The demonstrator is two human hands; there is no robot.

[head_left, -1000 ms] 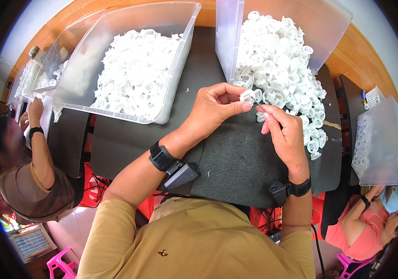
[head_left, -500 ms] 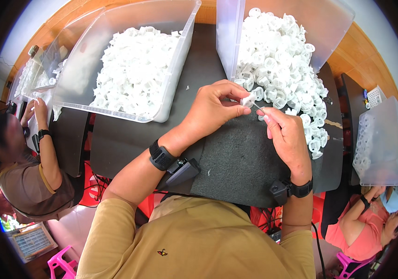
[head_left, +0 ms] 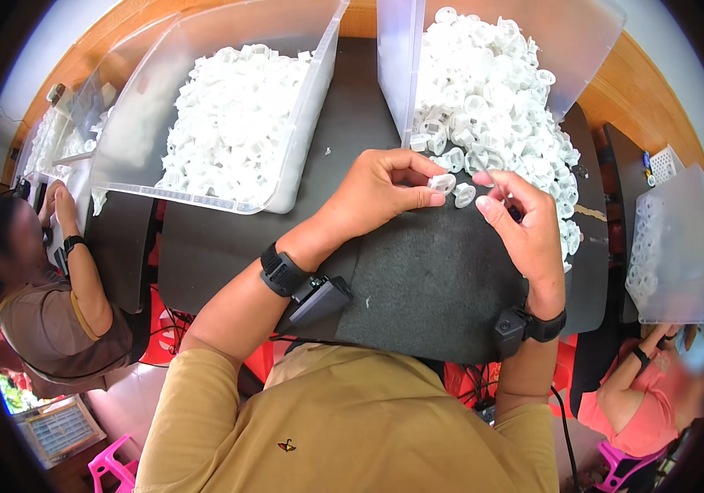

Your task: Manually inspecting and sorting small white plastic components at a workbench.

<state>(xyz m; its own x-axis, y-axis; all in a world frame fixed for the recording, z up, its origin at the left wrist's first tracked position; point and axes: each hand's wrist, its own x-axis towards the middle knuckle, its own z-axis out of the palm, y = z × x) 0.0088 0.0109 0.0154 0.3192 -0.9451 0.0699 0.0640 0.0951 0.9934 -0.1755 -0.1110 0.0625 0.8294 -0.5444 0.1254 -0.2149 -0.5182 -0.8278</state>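
Note:
My left hand pinches a small round white plastic part between thumb and fingertips, above the dark mat. Just right of it lies another white plastic part, not visibly held by either hand. My right hand is curled a short way to the right, around a thin tool. Only a dark bit of that tool shows between thumb and palm, and its tip is not clear. Beyond both hands, a heap of similar white parts spills from a tipped clear bin.
A clear bin of white pieces stands at the left on the dark table. The grey mat lies before me. One co-worker sits at far left, another at far right beside a clear bin.
My right hand has drawn away to the right from the part in my left hand, taking the thin tool along. A loose white part now shows between the hands.

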